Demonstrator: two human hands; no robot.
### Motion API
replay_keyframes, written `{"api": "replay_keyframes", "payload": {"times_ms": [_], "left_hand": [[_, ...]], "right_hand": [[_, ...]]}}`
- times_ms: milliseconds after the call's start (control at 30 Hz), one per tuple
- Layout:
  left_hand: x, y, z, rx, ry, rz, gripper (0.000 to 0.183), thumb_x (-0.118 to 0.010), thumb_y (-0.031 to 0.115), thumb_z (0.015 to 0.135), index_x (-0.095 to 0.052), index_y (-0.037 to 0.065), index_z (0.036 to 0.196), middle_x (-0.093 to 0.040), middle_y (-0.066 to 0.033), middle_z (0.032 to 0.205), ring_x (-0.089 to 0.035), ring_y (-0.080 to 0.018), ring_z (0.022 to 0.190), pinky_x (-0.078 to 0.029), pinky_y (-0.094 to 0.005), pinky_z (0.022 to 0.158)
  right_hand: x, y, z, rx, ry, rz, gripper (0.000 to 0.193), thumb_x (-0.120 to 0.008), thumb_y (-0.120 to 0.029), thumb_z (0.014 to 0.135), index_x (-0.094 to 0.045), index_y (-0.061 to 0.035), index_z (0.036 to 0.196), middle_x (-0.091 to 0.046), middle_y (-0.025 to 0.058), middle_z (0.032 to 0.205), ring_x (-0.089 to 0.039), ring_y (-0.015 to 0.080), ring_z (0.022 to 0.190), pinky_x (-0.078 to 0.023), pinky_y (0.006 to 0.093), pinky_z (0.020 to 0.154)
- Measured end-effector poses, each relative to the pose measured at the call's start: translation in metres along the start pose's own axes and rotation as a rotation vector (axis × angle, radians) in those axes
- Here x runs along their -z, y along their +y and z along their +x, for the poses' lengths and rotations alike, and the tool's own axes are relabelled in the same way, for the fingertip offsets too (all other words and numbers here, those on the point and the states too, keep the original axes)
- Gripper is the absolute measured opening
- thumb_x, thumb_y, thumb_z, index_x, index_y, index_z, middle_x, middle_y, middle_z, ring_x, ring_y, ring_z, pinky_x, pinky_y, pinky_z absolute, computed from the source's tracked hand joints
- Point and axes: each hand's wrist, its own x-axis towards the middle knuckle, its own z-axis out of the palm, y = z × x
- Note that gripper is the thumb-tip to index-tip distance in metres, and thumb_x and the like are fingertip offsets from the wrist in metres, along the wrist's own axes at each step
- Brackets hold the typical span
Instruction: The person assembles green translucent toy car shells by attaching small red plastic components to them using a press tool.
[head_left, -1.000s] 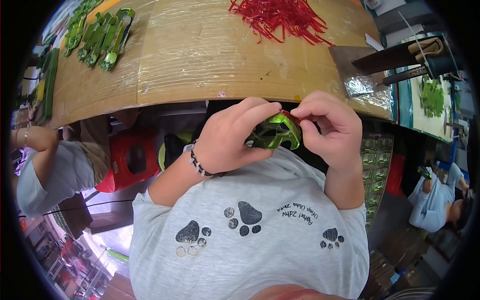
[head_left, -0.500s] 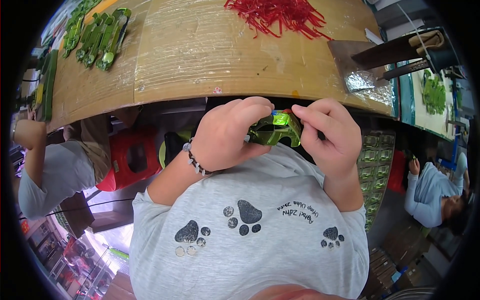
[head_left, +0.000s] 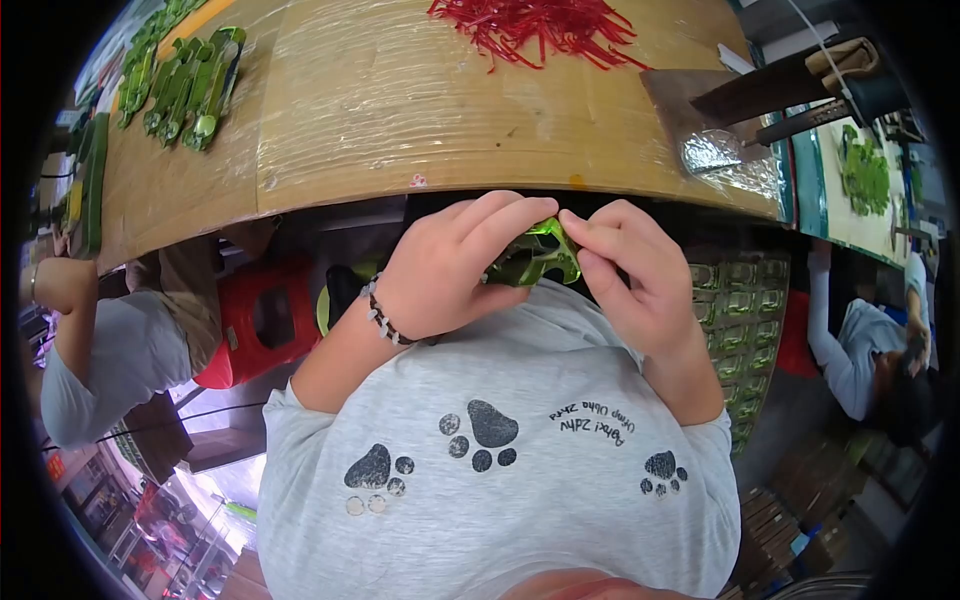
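Note:
My left hand (head_left: 440,262) is closed around a shiny translucent green plastic part (head_left: 546,264) with curved, open cut-outs, held just off the table's front edge in front of my shirt. Its left end is hidden in my palm and fingers. My right hand (head_left: 640,275) is closed in a pinch, thumb and forefinger at the part's upper right edge. Whether a small piece sits between those fingertips is hidden.
A film-covered table (head_left: 370,120) spans the front. Thin red strips (head_left: 540,28) lie piled at the back, green parts (head_left: 190,85) at the left. A dark metal fixture (head_left: 770,105) stands right. Near a red stool (head_left: 262,320) sits one person; another (head_left: 860,350) is right.
Both hands have shifted slightly left with the green part, which has tilted. The red and blue spots seen on its top edge before no longer show. The right fingertips have come closer to the left.

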Motion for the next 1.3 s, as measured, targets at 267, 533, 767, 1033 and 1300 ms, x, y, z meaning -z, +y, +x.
{"api": "replay_keyframes", "payload": {"times_ms": [267, 533, 767, 1033, 1300], "left_hand": [[-0.040, 0.008, 0.020, 0.122, -0.198, -0.753, 0.084, -0.080, 0.008, 0.072, -0.032, 0.003, 0.141, -0.046, -0.0082, 0.129, -0.047, -0.0160, 0.119, -0.038, -0.0324, 0.102], [-0.063, 0.038, 0.079, 0.466, -0.363, -0.926, 0.075, -0.073, 0.031, 0.085, -0.034, 0.002, 0.142, -0.056, -0.0090, 0.121, -0.056, -0.0149, 0.108, -0.048, -0.0254, 0.088], [-0.047, 0.039, 0.127, 0.591, -0.303, -1.527, 0.046, -0.040, 0.013, 0.099, -0.038, -0.002, 0.142, -0.057, -0.0121, 0.129, -0.062, -0.0169, 0.108, -0.052, -0.0292, 0.087], [-0.045, 0.057, 0.133, 0.482, -0.169, -1.424, 0.049, -0.049, 0.015, 0.100, -0.032, -0.002, 0.142, -0.057, -0.0132, 0.128, -0.063, -0.0204, 0.108, -0.054, -0.0301, 0.087], [-0.042, 0.070, 0.133, 0.452, -0.158, -1.443, 0.054, -0.052, 0.024, 0.100, -0.028, -0.002, 0.141, -0.057, -0.0131, 0.127, -0.064, -0.0224, 0.106, -0.055, -0.0330, 0.088]], "right_hand": [[-0.015, 0.020, -0.055, -0.252, 0.327, 0.628, 0.058, -0.071, -0.036, 0.086, -0.048, -0.0041, 0.128, -0.045, 0.0074, 0.117, -0.046, 0.0118, 0.087, -0.041, 0.0241, 0.073], [0.017, 0.009, -0.062, -0.234, 0.355, 0.228, 0.113, -0.088, -0.008, 0.058, -0.016, -0.0036, 0.144, -0.032, 0.0146, 0.141, -0.043, 0.0248, 0.129, -0.042, 0.0363, 0.102], [0.054, 0.011, -0.029, -0.313, 0.577, 0.843, 0.096, -0.082, -0.022, 0.075, -0.020, 0.0013, 0.144, -0.043, 0.0148, 0.135, -0.049, 0.0257, 0.124, -0.050, 0.0450, 0.098], [0.069, 0.009, -0.017, -0.217, 0.522, 0.998, 0.093, -0.082, -0.040, 0.075, -0.031, 0.0009, 0.141, -0.053, 0.0135, 0.128, -0.058, 0.0253, 0.115, -0.052, 0.0401, 0.095], [0.065, -0.025, -0.011, -0.342, 0.569, 1.113, 0.081, -0.079, -0.040, 0.078, -0.037, -0.0023, 0.137, -0.054, 0.0103, 0.128, -0.058, 0.0247, 0.116, -0.052, 0.0410, 0.096]]}}
